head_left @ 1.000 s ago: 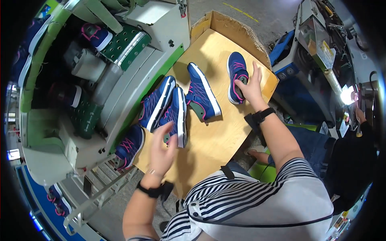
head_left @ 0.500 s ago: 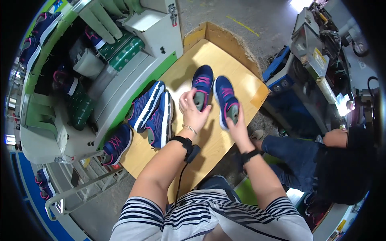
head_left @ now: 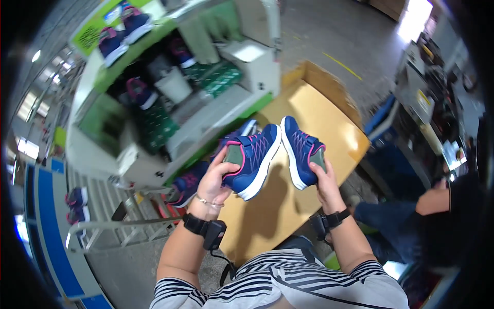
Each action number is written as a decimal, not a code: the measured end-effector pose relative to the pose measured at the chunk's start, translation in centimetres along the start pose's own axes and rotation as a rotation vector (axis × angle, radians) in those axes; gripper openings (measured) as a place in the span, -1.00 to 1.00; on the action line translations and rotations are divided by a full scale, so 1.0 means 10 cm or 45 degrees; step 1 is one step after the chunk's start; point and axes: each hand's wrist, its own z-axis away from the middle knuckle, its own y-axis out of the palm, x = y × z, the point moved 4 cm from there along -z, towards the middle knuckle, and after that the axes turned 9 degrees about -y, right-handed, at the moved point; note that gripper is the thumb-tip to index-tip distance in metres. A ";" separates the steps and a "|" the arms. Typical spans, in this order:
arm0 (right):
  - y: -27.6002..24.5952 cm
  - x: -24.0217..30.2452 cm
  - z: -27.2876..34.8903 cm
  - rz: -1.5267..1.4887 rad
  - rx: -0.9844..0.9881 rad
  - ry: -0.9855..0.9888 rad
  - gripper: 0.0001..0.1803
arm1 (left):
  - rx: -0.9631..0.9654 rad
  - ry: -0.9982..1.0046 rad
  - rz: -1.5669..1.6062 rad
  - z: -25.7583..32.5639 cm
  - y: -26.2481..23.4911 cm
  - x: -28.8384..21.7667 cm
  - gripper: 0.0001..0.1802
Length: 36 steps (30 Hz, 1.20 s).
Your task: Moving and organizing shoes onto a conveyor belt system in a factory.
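Because behind left hand's shoe, another shoe half-hidden.

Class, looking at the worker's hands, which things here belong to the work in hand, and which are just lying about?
Work in hand, judging by the hands:
- blue shoe in the left hand
- second blue shoe in the right hand
- wooden tabletop beneath them

Apparently just around:
- yellow floor line
- cardboard edging
- slatted metal stand
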 end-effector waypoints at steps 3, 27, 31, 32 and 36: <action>0.78 0.34 -0.23 0.075 0.233 -0.143 -0.40 | -0.174 0.402 -0.218 0.65 0.10 -0.75 -0.28; 1.63 -0.66 0.90 0.877 1.569 -0.804 -0.88 | -1.197 0.837 -1.861 1.12 -1.53 -0.57 -0.19; 1.01 -0.80 1.35 1.059 1.803 -0.507 -0.85 | -1.255 0.444 -1.670 1.12 -2.44 -0.39 -0.09; 1.00 -0.76 1.39 1.055 1.809 -0.510 -0.85 | -1.139 0.275 -1.596 1.11 -2.65 -0.30 -0.03; 1.08 -0.25 1.15 0.945 1.243 -1.068 -0.68 | -1.337 -0.257 -2.167 0.90 -2.25 -0.29 0.13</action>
